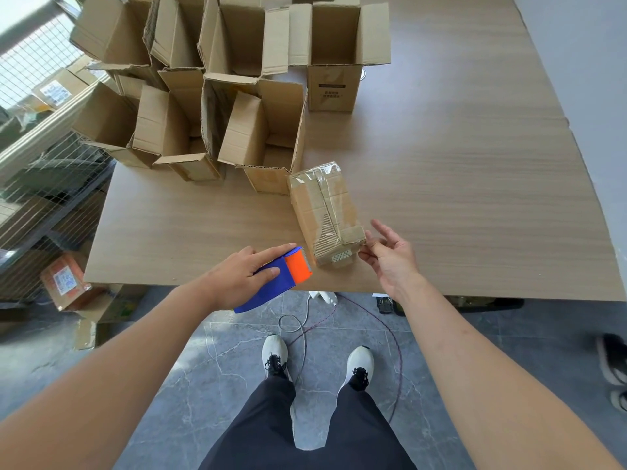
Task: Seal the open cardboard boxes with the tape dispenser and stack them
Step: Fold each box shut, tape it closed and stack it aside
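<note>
1. We look down from head height at a wooden table (441, 164), with our own legs and white shoes on the grey floor below.
2. Our left hand (237, 276) grips a blue and orange tape dispenser (281, 276) at the near edge of the table, fingers laid along its top and thumb on its side, the toothed cutter pointing right.
3. Just right of the cutter lies one small closed box (325, 215), on its side, its length running from near to far, with clear tape along its upper face and down its near end.
4. Our right hand (390, 256) is at the box's near right corner. Thumb and forefinger appear to pinch the corner or a tape end there; the other fingers are spread loose. We cannot tell exactly which it holds.
5. At the far left stands a crowded cluster of open boxes (210, 106), flaps up, and one more open box (334, 56) stands apart to their right. All still need sealing; no stack is visible.
6. Risks, as we judge them: the box sits close to the table edge, so a hard pull of the dispenser could drag it off. Loose tape could fold onto itself or stick to our fingers. The serrated blade is near our right hand.
7. On the floor at left lie other cartons beside a wire rack, and a cable trails near our feet, a tripping risk.
</note>
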Demonstrator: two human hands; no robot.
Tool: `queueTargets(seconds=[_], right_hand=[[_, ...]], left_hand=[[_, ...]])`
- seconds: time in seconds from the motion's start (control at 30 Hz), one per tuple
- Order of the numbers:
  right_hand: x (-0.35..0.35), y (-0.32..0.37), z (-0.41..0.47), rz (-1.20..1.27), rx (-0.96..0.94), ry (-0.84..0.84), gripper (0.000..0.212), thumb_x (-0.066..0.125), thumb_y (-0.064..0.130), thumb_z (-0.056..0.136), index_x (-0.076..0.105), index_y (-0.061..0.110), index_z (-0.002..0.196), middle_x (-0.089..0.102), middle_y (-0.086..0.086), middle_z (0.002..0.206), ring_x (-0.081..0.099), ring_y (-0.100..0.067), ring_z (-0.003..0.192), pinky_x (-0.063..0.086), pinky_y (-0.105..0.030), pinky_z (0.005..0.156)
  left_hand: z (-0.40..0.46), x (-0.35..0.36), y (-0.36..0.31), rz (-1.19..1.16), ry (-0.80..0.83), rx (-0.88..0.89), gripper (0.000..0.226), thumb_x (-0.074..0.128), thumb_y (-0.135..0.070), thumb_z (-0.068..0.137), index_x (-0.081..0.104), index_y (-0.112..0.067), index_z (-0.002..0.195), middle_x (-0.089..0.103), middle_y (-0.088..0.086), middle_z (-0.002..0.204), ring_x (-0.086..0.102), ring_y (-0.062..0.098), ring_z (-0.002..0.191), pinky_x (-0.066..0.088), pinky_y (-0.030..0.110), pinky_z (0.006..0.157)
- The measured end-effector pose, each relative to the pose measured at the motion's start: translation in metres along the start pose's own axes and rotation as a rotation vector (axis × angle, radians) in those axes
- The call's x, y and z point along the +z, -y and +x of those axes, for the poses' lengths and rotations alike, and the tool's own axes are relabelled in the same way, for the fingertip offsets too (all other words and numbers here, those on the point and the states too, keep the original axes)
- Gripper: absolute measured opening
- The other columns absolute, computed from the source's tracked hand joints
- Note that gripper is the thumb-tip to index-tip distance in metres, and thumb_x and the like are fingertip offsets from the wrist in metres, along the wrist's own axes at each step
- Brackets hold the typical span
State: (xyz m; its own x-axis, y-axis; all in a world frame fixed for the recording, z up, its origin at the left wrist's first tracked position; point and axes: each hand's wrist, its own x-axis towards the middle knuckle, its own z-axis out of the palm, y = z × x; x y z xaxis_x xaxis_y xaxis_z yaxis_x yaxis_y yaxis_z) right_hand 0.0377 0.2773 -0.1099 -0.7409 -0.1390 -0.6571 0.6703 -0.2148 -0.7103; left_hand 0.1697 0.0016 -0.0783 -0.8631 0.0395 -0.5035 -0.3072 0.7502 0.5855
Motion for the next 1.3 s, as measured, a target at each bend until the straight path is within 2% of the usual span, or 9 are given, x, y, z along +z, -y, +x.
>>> queueTargets(seconds=[0.07,0.3,0.5,0.63,0.7,0.8,1.03,1.2,1.3], right_hand=[[-0.001,-0.003,0.001,0.065,-0.001,-0.01,0.042,0.073,0.002,0.089,0.063,0.026,0.121,0.067,0.0,0.074,0.07,-0.015,0.069,0.062,-0.03,0.072],[0.001,-0.016,0.001,-0.153,-0.225,-0.113,0.004,0.077,0.014,0.091,0.073,0.015,0.088,0.072,0.004,0.072,0.064,-0.012,0.065,0.057,-0.025,0.064],[0.009,-0.001,-0.007,-0.778,-0.753,-0.385,0.025,0.05,0.022,0.106,0.072,0.015,0.115,0.067,-0.002,0.112,0.064,-0.021,0.102,0.052,-0.038,0.09],[0.026,0.005,-0.008,-1.278,-1.267,0.025,0.048,0.052,0.042,0.104,0.055,0.019,0.145,0.052,-0.007,0.149,0.046,-0.027,0.139,0.037,-0.041,0.114],[0.033,-0.002,-0.007,-1.571,-1.29,0.248,0.064,0.044,0.06,0.102,0.037,0.029,0.157,0.03,-0.005,0.166,0.024,-0.026,0.154,0.021,-0.045,0.125],[0.034,-0.017,-0.003,-1.774,-1.265,0.284,0.066,0.037,0.067,0.1,0.03,0.038,0.158,0.018,-0.004,0.169,0.015,-0.028,0.157,0.018,-0.05,0.125],[0.035,-0.022,0.001,-1.841,-1.239,0.23,0.062,0.033,0.065,0.102,0.025,0.042,0.16,0.013,-0.002,0.171,0.011,-0.026,0.158,0.014,-0.05,0.126],[0.038,-0.017,-0.005,-1.856,-1.167,0.267,0.062,0.031,0.064,0.102,0.023,0.043,0.159,0.011,0.001,0.171,0.011,-0.025,0.158,0.011,-0.048,0.126],[0.04,-0.014,-0.008,-1.858,-1.109,0.263,0.062,0.032,0.062,0.101,0.023,0.044,0.159,0.01,0.003,0.171,0.009,-0.023,0.158,0.008,-0.047,0.127]], left_hand=[[0.0,0.0,0.001,-0.013,0.0,-0.005,0.051,0.04,-0.045,0.108,0.019,-0.079,0.14,0.05,-0.004,0.105,0.051,0.012,0.097,0.038,0.03,0.081],[-0.001,0.001,-0.001,-0.035,0.001,-0.012,0.052,0.041,-0.043,0.108,0.021,-0.078,0.14,0.051,-0.002,0.108,0.051,0.015,0.101,0.041,0.034,0.087],[-0.001,0.0,-0.003,-0.033,0.008,-0.009,0.051,0.041,-0.044,0.108,0.02,-0.078,0.141,0.051,0.001,0.108,0.053,0.017,0.099,0.044,0.037,0.09],[-0.001,0.001,-0.002,-0.041,0.01,-0.009,0.051,0.041,-0.045,0.108,0.02,-0.078,0.141,0.051,0.0,0.109,0.053,0.017,0.1,0.044,0.038,0.091],[-0.002,0.002,-0.001,-0.055,0.014,-0.017,0.051,0.041,-0.045,0.108,0.021,-0.079,0.14,0.051,0.0,0.11,0.052,0.016,0.101,0.044,0.037,0.091],[-0.004,0.002,0.001,-0.075,0.022,-0.024,0.05,0.041,-0.045,0.108,0.021,-0.078,0.141,0.052,0.0,0.113,0.053,0.015,0.103,0.044,0.036,0.093],[-0.003,0.002,0.011,-0.13,0.051,-0.024,0.05,0.039,-0.036,0.11,0.028,-0.072,0.143,0.058,-0.001,0.118,0.054,0.015,0.106,0.043,0.033,0.092],[0.011,-0.002,-0.004,-0.124,0.09,-0.082,0.042,0.038,-0.04,0.108,0.035,-0.078,0.127,0.06,-0.023,0.118,0.056,0.001,0.103,0.04,0.022,0.083],[0.025,-0.005,-0.009,-0.017,0.063,-0.13,0.036,0.035,-0.039,0.108,0.043,-0.054,0.141,0.061,-0.012,0.125,0.054,0.014,0.104,0.036,0.03,0.082]])
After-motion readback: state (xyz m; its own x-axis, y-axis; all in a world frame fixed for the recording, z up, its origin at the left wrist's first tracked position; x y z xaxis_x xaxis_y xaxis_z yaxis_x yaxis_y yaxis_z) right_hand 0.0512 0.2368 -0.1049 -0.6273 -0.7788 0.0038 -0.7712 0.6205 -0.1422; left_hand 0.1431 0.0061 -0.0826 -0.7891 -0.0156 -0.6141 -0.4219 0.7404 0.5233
